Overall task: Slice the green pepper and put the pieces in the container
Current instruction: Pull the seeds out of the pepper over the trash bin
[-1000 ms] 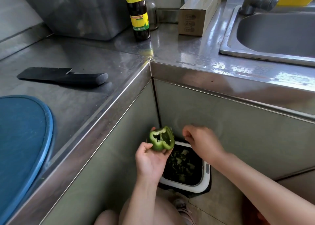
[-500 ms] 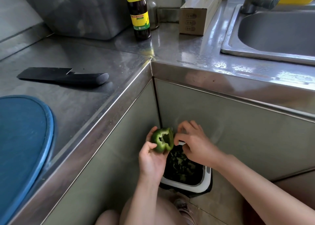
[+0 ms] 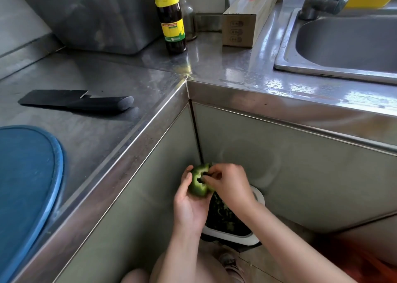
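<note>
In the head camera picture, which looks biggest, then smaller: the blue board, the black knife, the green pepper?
1. Blue board, cut off by the edge, nearer the camera.
2. Black knife.
3. Green pepper, partly hidden by hands.

A steel L-shaped counter (image 3: 167, 68) fills the upper frame; at left a black knife (image 3: 77, 100) and a blue cutting board (image 3: 25, 175) are laid on it; top centre, a dark sauce bottle (image 3: 171, 20) and a cardboard box (image 3: 242, 23) are stood; a white-rimmed bin (image 3: 256, 199) is set on the floor (image 3: 253, 267) at lower centre
</note>
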Available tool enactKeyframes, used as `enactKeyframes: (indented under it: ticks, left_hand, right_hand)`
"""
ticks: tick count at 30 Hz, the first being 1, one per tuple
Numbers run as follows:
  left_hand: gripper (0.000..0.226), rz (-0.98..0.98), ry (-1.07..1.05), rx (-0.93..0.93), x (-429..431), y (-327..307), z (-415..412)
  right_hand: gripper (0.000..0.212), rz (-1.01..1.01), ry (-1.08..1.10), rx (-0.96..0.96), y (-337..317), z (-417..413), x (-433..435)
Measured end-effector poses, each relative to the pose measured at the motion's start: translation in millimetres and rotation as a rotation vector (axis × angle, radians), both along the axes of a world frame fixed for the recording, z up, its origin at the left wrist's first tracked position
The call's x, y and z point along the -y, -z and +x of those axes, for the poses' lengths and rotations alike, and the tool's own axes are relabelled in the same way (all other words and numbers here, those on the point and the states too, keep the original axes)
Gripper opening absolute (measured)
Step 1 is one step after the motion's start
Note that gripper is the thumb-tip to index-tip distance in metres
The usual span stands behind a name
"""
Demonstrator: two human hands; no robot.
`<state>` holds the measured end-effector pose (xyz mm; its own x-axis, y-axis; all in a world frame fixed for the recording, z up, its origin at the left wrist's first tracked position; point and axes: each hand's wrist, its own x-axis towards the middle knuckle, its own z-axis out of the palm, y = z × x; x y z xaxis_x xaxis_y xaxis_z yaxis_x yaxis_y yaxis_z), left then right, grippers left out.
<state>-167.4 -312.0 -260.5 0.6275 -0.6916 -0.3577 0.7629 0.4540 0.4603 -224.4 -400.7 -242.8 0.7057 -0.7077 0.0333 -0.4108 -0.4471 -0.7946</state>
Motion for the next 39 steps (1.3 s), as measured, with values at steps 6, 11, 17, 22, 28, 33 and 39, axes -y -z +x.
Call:
enactKeyframes:
  ticks: [6,11,17,22,28,33,39]
  left_hand:
    - [0.034,-0.008,-0.003,-0.022,-2,7,0]
    - [0.067,-0.01,0.02,-0.004,-6,12,3]
    - [0.068,-0.029,0.055,0.015,-5,8,2]
    - [0.055,-0.031,0.054,0.064,-7,6,1]
    - [0.064,-0.078,0.065,0.063,-7,4,-2]
    - [0.039,-0.031,0.075,0.075,-8,-1,-4]
    - [0.043,0.01,0.125,0.054,-12,0,-4]
  right_hand:
    - [0.012,0.306,0.196,0.085,-3,7,-22]
    - [0.011,0.32,0.232,0.126,-7,8,-32]
    - [0.007,0.199,0.267,0.104,-6,11,-34]
    - [0.008,0.147,0.299,0.159,-2,10,-40]
    - [0.011,0.272,0.337,0.247,0,6,-41]
    - [0.009,0.217,0.306,0.202,2,8,-41]
    - [0.012,0.125,0.157,0.03,-2,10,-34]
